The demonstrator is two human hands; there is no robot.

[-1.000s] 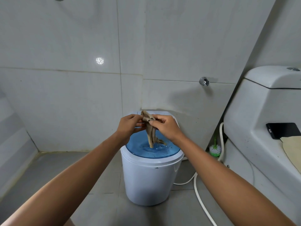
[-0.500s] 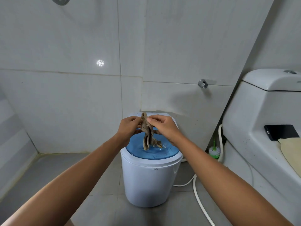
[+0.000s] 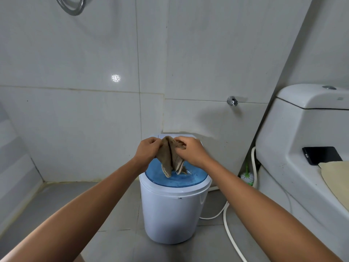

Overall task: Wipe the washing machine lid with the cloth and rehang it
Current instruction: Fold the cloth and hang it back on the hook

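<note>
Both hands up over small white plastic washing machine (image 3: pixel 170 214), round-bodied, w/ translucent blue domed lid (image 3: pixel 177 178), glossy. Left hand (image 3: pixel 147 152) & right hand (image 3: pixel 190 151) each pinch top edge of brown coarse-knit cloth (image 3: pixel 171 157); grip = fingers curled tight on fabric, both sides. Cloth hangs in two limp folds btwn hands, ribbed texture, lower tips touching or just above lid — can't tell which. Lid is down. Machine sits on grey tiled floor (image 3: pixel 56 201) against glazed white wall tiles. White ribbed hose (image 3: pixel 229 229) runs on floor to its right. White ceramic toilet (image 3: pixel 302 138) at right; black flat phone (image 3: pixel 321 155) & beige mat (image 3: pixel 338 178) on it.
</note>
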